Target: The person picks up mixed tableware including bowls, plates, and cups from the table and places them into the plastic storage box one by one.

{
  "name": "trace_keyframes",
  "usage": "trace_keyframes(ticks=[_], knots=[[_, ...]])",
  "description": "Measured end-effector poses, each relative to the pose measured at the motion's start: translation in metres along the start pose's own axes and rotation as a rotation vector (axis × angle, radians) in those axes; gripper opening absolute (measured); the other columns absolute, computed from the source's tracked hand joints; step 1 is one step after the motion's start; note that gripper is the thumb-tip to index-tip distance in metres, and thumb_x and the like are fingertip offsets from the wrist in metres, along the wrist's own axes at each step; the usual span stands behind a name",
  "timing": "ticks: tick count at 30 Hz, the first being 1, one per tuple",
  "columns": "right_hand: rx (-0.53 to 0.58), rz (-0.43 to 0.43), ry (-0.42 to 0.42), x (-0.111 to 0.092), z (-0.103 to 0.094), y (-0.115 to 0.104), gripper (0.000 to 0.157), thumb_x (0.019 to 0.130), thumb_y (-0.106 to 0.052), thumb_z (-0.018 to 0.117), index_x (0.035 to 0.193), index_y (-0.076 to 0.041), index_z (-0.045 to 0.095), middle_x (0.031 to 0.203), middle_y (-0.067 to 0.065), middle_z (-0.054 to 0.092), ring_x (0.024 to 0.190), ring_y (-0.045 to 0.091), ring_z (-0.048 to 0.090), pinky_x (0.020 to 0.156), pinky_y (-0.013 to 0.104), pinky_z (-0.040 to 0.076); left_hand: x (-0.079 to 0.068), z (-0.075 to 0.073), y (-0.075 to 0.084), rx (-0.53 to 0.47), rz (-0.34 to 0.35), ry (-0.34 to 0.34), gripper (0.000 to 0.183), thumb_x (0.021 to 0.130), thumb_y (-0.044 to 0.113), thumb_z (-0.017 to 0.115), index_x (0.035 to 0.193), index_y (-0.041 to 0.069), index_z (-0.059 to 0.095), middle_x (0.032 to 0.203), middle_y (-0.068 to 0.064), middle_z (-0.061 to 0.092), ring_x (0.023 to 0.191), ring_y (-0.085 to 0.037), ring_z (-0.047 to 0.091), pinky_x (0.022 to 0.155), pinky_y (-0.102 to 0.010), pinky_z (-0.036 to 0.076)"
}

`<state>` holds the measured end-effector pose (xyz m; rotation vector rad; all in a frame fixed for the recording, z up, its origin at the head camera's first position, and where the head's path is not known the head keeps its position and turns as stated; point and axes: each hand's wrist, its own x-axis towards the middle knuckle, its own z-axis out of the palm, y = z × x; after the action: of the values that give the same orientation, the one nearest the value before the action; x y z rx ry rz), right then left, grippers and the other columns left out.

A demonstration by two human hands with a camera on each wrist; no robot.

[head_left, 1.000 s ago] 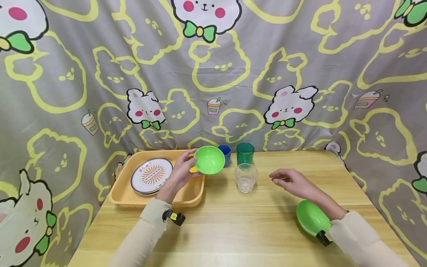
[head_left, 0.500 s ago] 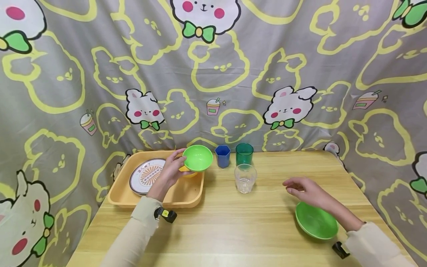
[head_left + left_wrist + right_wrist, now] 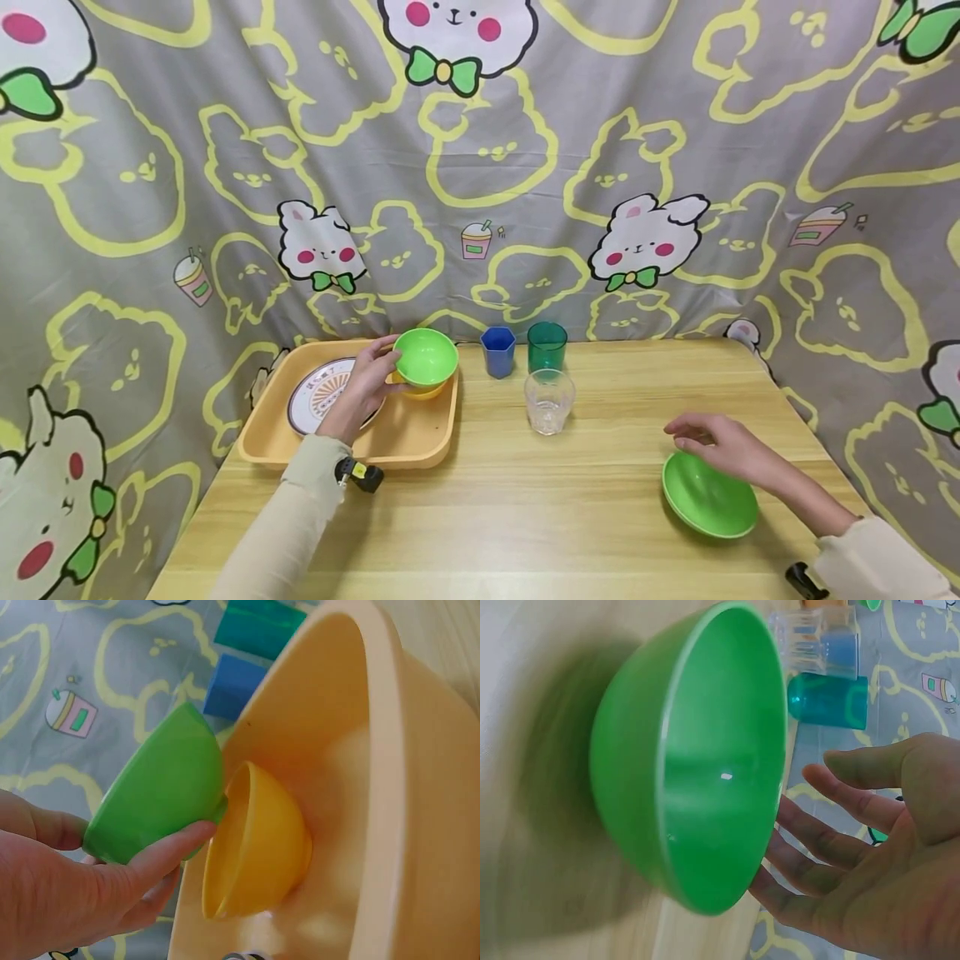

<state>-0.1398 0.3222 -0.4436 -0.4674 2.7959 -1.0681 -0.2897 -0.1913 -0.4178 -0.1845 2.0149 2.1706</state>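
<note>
In the head view my left hand [image 3: 365, 379] pinches a small green bowl [image 3: 426, 357] by its side, thumb and fingers on the wall. The bowl is tilted just above a yellow bowl [image 3: 262, 840], which lies in the orange-yellow basin [image 3: 251, 446]; the left wrist view shows the two bowls close together. Over on the right, my right hand [image 3: 720, 446] hovers with loosely bent fingers at the far rim of a larger green bowl [image 3: 708, 500] on the table. Its fingers are close to that rim in the right wrist view; whether they touch it I cannot tell.
White patterned plates [image 3: 315, 396] lie in the basin's left part, partly hidden by my left hand. Right of the basin stand a blue cup [image 3: 498, 352], a green cup [image 3: 547, 346] and a clear cup [image 3: 549, 404]. A patterned curtain [image 3: 517, 183] hangs behind the wooden table [image 3: 525, 517].
My left hand has carried the small green bowl left, from beside the blue cup to over the basin. My right hand has moved right, away from the clear cup, to the larger green bowl.
</note>
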Motion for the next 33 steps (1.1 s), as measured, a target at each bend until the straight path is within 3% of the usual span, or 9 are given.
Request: trace_keyframes(ticks=[11, 19, 25, 30, 33], knots=[[-0.018, 0.037, -0.046, -0.011, -0.004, 0.02, 0.02, 0.099, -0.005, 0.065, 0.116, 0.005, 0.07, 0.114, 0.021, 0.071, 0.098, 0.036, 0.07, 0.077, 0.031, 0.057, 0.009, -0.001, -0.005, 0.104, -0.011, 0.026, 0.047, 0.106, 0.002, 0.04, 0.153, 0.0, 0.037, 0.156, -0.027, 0.032, 0.134, -0.045, 0.041, 0.099, -0.068, 0.046], [0.0, 0.116, -0.083, -0.016, -0.006, 0.028, 0.023, 0.103, -0.01, 0.06, 0.119, 0.002, 0.071, 0.119, 0.021, 0.07, 0.108, 0.039, 0.066, 0.084, 0.043, 0.055, 0.015, 0.002, -0.002, 0.146, -0.044, 0.032, 0.049, 0.105, -0.001, 0.036, 0.153, 0.0, 0.037, 0.152, -0.028, 0.034, 0.127, -0.046, 0.047, 0.098, -0.066, 0.049], [0.031, 0.152, -0.123, -0.019, -0.007, 0.032, 0.026, 0.106, -0.01, 0.053, 0.122, 0.004, 0.069, 0.123, 0.024, 0.067, 0.117, 0.048, 0.06, 0.09, 0.053, 0.054, 0.019, 0.002, -0.004, 0.204, -0.047, 0.047, 0.051, 0.102, -0.004, 0.035, 0.153, -0.001, 0.037, 0.146, -0.031, 0.037, 0.116, -0.043, 0.052, 0.089, -0.055, 0.058], [0.038, 0.165, -0.123, -0.021, -0.007, 0.036, 0.028, 0.108, -0.011, 0.051, 0.124, 0.005, 0.067, 0.124, 0.022, 0.067, 0.119, 0.047, 0.059, 0.089, 0.046, 0.054, 0.023, 0.0, -0.007, 0.235, -0.027, 0.045, 0.051, 0.099, -0.007, 0.035, 0.15, -0.004, 0.037, 0.14, -0.032, 0.041, 0.106, -0.039, 0.057, 0.083, -0.048, 0.061], [0.043, 0.168, -0.123, -0.022, -0.007, 0.038, 0.028, 0.108, -0.01, 0.05, 0.124, 0.005, 0.067, 0.124, 0.022, 0.067, 0.118, 0.046, 0.06, 0.087, 0.039, 0.054, 0.024, -0.001, -0.008, 0.282, -0.002, 0.059, 0.052, 0.096, -0.009, 0.036, 0.147, -0.005, 0.04, 0.135, -0.031, 0.046, 0.091, -0.031, 0.06, 0.069, -0.035, 0.06]])
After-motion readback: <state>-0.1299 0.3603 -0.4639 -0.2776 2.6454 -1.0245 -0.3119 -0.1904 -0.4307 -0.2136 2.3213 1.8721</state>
